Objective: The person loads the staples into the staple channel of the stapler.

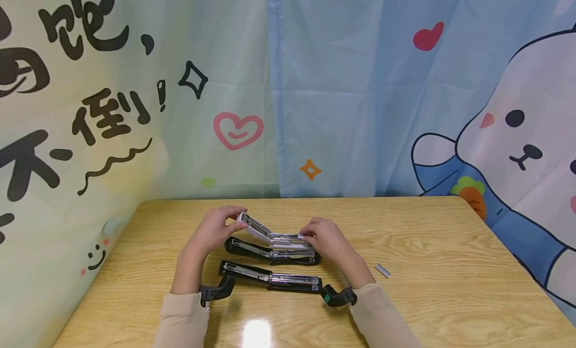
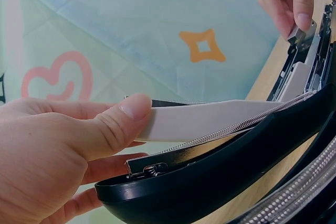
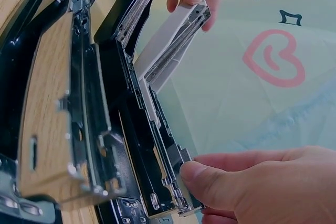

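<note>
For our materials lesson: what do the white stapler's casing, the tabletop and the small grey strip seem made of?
White casing: probably plastic; smooth, fairly matt, with no metallic shine.
Tabletop: wood or wood-look laminate; grain shows, and bright glare suggests gloss.
Grey strip: perhaps metal, judging by its colour; too small to tell finish.

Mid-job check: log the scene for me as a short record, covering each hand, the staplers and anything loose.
Left hand: holds the raised end of the white stapler
Right hand: pinches a small grey piece, likely staples, at the white stapler's other end
White stapler: open, farthest of three
Middle black stapler: open
Nearest black stapler: open
Loose: grey strip on the table, beyond the right forearm
</note>
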Action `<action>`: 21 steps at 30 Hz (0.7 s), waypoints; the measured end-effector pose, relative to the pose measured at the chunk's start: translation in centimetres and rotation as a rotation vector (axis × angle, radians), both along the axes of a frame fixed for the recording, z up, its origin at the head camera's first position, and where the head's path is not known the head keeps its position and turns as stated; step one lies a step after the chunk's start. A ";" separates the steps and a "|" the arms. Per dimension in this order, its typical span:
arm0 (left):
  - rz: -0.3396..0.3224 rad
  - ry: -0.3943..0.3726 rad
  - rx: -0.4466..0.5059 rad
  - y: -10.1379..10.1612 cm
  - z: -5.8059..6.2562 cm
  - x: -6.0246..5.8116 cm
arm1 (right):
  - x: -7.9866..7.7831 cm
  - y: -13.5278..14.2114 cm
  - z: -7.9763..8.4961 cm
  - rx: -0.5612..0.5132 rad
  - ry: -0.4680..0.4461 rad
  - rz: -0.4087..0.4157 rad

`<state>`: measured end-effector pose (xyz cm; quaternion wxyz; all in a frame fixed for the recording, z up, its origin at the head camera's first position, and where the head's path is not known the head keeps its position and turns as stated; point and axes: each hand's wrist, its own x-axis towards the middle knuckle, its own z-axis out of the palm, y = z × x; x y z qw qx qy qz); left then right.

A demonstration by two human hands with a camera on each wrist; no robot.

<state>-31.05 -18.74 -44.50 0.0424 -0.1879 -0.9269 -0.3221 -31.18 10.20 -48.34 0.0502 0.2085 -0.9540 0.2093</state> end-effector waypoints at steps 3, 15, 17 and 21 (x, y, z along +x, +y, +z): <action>0.000 0.004 0.000 0.0 0.0 0.0 | 0.0 0.0 0.0 -0.004 -0.003 -0.001; 0.003 -0.007 0.002 0.0 0.0 0.0 | 0.0 0.4 -0.1 -0.021 -0.014 0.016; 0.004 -0.013 0.000 -0.1 0.0 0.0 | -0.1 0.5 -0.1 -0.030 -0.023 0.014; 0.008 -0.024 -0.001 -0.1 -0.1 0.0 | -0.2 0.7 -0.1 -0.047 -0.055 0.008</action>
